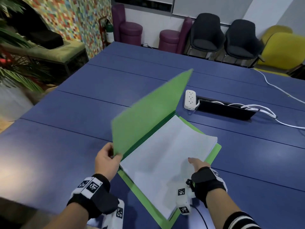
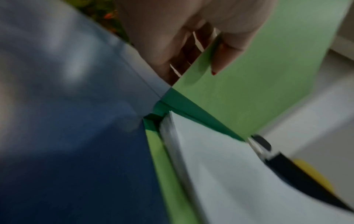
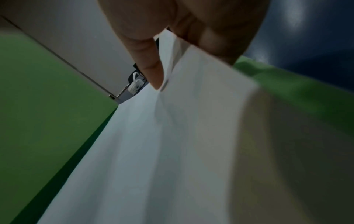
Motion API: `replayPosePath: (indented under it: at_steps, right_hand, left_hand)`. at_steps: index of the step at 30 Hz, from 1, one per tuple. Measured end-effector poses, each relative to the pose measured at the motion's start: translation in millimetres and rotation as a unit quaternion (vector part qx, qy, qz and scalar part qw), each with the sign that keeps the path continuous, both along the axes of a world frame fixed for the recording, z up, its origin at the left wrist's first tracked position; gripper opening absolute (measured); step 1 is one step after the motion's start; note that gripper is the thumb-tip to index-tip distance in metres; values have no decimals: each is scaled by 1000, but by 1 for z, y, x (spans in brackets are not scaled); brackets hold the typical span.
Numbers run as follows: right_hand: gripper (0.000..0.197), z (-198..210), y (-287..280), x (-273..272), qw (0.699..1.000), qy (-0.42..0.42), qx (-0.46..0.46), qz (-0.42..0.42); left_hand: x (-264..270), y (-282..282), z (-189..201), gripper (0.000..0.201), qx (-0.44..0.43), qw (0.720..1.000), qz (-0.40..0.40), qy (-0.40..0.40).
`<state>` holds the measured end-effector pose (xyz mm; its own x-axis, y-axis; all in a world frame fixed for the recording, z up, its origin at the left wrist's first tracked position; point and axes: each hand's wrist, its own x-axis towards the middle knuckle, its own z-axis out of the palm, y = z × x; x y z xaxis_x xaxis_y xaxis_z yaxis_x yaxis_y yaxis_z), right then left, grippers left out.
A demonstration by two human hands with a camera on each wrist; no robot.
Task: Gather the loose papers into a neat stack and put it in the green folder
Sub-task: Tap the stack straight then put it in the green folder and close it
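The green folder (image 1: 148, 113) lies open on the blue table (image 1: 57, 146), its lower cover (image 1: 216, 151) flat and its upper cover raised at a slant. My left hand (image 1: 107, 157) pinches the raised cover's near corner, thumb on the inner face (image 2: 218, 60). A white paper stack (image 1: 165, 159) rests on the lower cover, close to the spine. My right hand (image 1: 197, 163) grips the stack's right edge, with the thumb on top and the fingers underneath. The right wrist view shows the thumb (image 3: 151, 68) pressing the paper stack (image 3: 172, 136), with the folder (image 3: 38, 106) beside it.
A white power strip (image 1: 190, 100) and a black cable slot (image 1: 226, 109) with white cords (image 1: 280, 88) lie just beyond the folder. Dark and yellow chairs stand at the table's far edge. Bare blue tabletop spreads to the left and right.
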<state>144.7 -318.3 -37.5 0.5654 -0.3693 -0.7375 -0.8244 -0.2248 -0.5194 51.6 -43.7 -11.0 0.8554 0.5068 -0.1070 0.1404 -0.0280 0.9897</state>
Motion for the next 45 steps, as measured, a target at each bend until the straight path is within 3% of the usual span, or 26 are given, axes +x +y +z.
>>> replayPosePath:
  at_steps: [4,6,9,11,13,15,19,23,28,35,41,45]
  right_hand:
    - [65,3,0,-5,998,-38,-18,-35]
    - [59,6,1,-9,996,-62,-13,-60]
    - [55,9,-6,-19,992,-88,-15,-88]
    - [68,7,-16,-29,991,-84,-2,-103]
    - [79,0,-26,-42,986,-89,45,-132]
    - [73,0,-33,-57,981,-78,107,-145]
    - [41,8,-39,-80,985,-52,137,-93]
    - [49,9,-29,-91,984,-66,153,-54]
    - [57,4,-17,-72,988,-98,120,-18]
    - [54,15,-2,-35,987,-128,79,58]
    - [50,15,17,-17,976,-145,64,146]
    - [46,14,27,-4,965,-144,58,211]
  left_hand:
    - [-13,-6,-10,36,76,990,-117,-30]
    - [-18,-5,-22,59,179,969,-169,-32]
    - [-22,-5,-32,76,297,911,-284,0]
    - [-24,-7,-33,73,359,863,-353,47]
    - [-25,-8,-30,80,410,799,-427,106]
    - [-23,-9,-26,87,422,768,-464,130]
    - [-11,-9,-25,82,419,818,-366,146]
    - [-5,-6,-24,86,446,790,-331,260]
    - [-8,-7,-19,99,437,784,-349,270]
    - [-22,-9,-21,114,446,770,-348,296]
    - [-30,-7,-30,95,455,804,-270,271]
    - [-19,2,-30,93,450,813,-248,273]
